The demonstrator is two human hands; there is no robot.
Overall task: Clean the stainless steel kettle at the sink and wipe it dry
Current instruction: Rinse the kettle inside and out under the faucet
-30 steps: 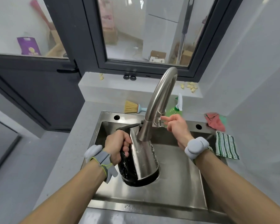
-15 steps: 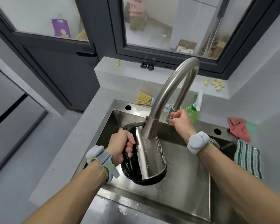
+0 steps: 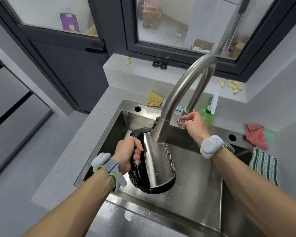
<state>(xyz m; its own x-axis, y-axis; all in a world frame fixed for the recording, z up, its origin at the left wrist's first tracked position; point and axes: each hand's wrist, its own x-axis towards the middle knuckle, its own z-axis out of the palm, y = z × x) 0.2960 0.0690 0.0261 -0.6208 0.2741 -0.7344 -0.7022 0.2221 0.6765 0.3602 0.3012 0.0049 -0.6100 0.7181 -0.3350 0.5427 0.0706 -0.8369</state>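
The stainless steel kettle (image 3: pixel 156 165) with a black handle and base hangs over the sink basin (image 3: pixel 195 182), streaked with white foam. My left hand (image 3: pixel 127 153) grips its black handle. The curved faucet (image 3: pixel 181 93) arches over it, and its spout sprays water onto the kettle's side. My right hand (image 3: pixel 194 124) is closed on the faucet handle (image 3: pixel 182 120) at the tap's base, behind the kettle.
A small broom head (image 3: pixel 155 99) and a green spray bottle (image 3: pixel 208 113) stand behind the sink. A pink cloth (image 3: pixel 255 135) and a green striped cloth (image 3: pixel 264 165) lie on the right counter. Garlic cloves (image 3: pixel 232 86) sit on the window ledge.
My right hand has reached to the faucet base and closed on its handle. Water now sprays onto the kettle. The view has shifted left and closer.
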